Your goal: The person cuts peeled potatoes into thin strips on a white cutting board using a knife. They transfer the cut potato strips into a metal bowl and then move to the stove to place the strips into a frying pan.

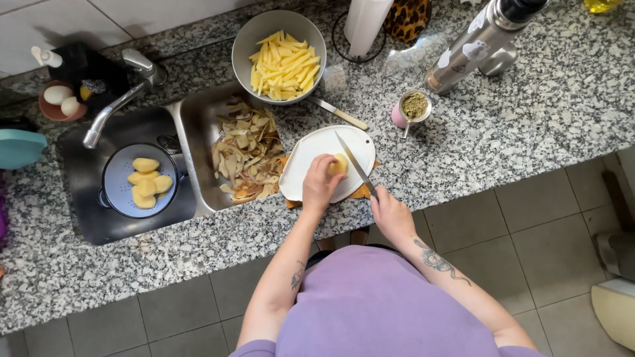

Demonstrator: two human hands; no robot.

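Right hand grips knife (fist closed); left hand pins potato.

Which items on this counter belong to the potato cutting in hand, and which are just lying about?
In use: left hand steadying a peeled potato; right hand with the knife; white cutting board; bowl of cut potato sticks; colander of peeled potatoes; peel pile.

Lying about: steel flask; small cup of green herb; second knife; paper towel roll; eggs.

Peeled yellow potato sits on the white cutting board, long knife angled, blade against it.
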